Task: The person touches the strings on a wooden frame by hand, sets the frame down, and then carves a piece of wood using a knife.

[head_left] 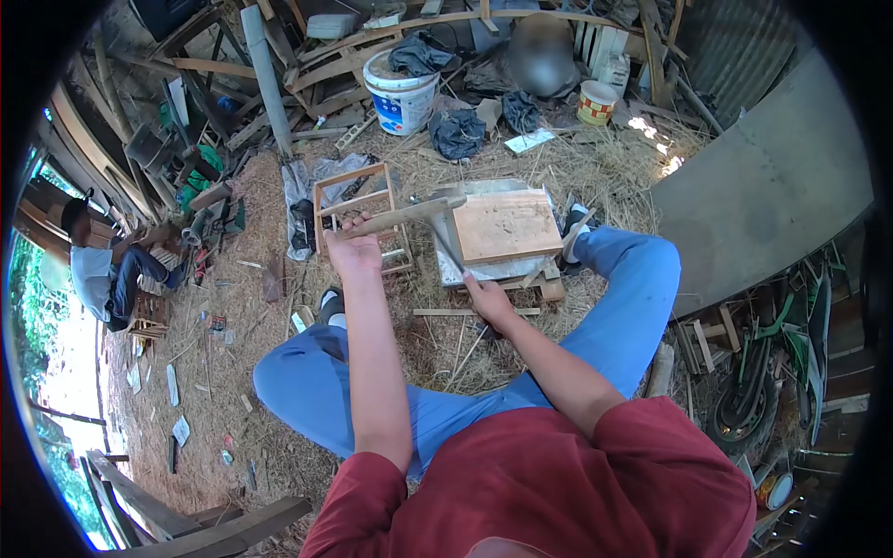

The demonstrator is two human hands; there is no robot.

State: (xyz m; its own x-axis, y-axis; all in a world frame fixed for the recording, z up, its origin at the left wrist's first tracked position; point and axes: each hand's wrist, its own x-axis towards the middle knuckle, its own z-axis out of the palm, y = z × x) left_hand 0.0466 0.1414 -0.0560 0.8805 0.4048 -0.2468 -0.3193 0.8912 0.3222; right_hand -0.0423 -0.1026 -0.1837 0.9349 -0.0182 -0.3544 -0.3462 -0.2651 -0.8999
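Observation:
My left hand (pixel 355 249), palm upward, has its fingers curled around a thick wooden handle (pixel 402 217) that slants up to the right. My right hand (pixel 490 303) is closed around the lower end of a narrow dark metal bar (pixel 448 245). The bar's upper end meets the wooden handle near its far part; I cannot tell whether the two are joined. Just beyond the right hand, a flat wooden board (pixel 510 226) lies on a low pale-topped stand (pixel 451 276). Left of it, a slatted wooden frame (pixel 323 193) rests on the ground behind the left hand.
A white bucket (pixel 402 104) with dark plastic on top stands at the back. Near it are a smaller bucket (pixel 597 102) and black bags (pixel 458 135). A large sheet (pixel 763 186) leans at right. Another person (pixel 93 270) sits at far left. Straw and wood scraps cover the ground.

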